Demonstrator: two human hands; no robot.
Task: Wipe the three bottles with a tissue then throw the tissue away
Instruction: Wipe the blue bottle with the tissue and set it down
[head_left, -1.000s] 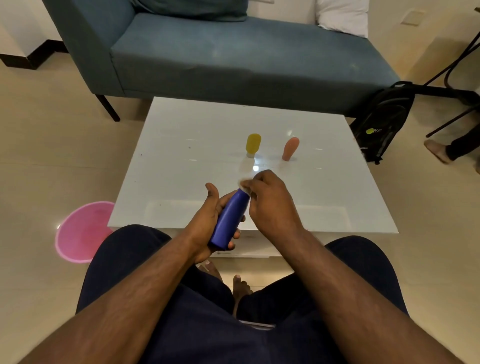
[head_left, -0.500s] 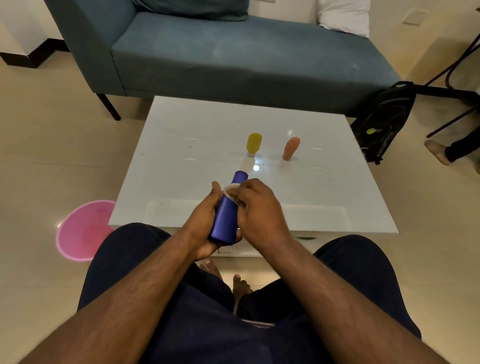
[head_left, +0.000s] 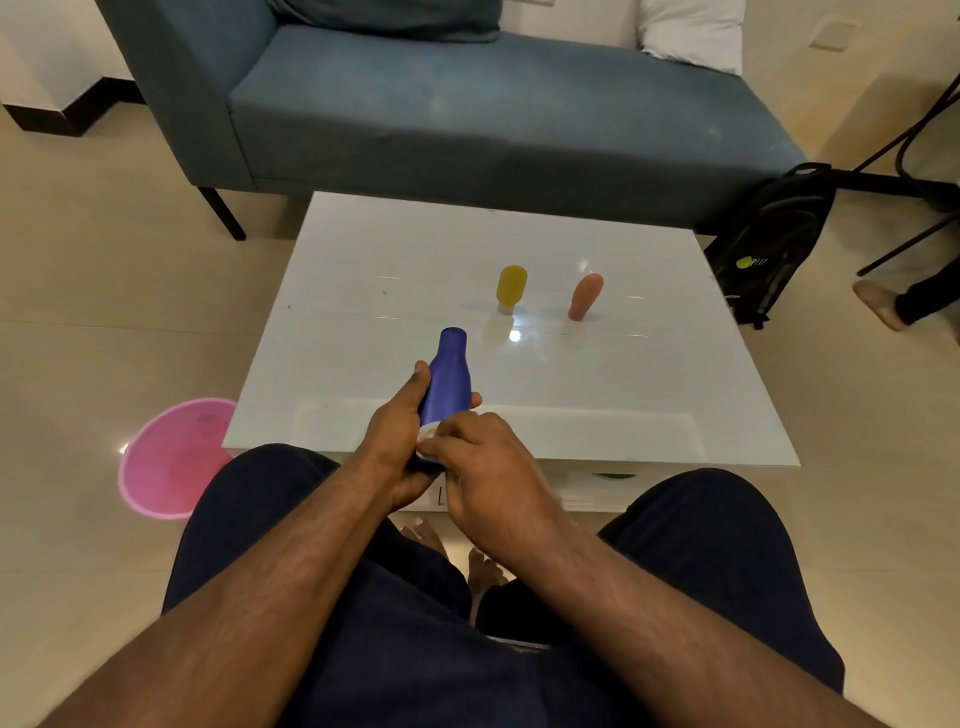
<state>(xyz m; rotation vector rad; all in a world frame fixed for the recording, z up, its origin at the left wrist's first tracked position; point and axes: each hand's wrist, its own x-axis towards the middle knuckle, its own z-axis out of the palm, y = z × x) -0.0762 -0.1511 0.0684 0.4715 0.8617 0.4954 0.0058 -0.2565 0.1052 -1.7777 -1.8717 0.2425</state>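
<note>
The blue bottle (head_left: 448, 382) is up off the counter (head_left: 649, 395), tilted with its cap end pointing away over the near edge. The left hand (head_left: 397, 441) grips it around the lower body, thumb along the left side, a fingertip showing on the right. At the bottle's base, a bit of white tissue (head_left: 429, 432) peeks out, pinched under the curled fingers of the right hand (head_left: 485, 467) and touching the bottle. Most of the tissue is hidden by that hand. Farther back on the white glossy counter, the yellow bottle (head_left: 511, 287) stands on its cap, and just beside it to the right the orange bottle (head_left: 585, 296) stands leaning a little, the two apart from each other. On the floor to the left, a pink bin (head_left: 166, 460) sits partly tucked behind the knee. Beyond the counter runs a blue sofa (head_left: 467, 114), and a black backpack (head_left: 769, 244) leans near its right end.
</note>
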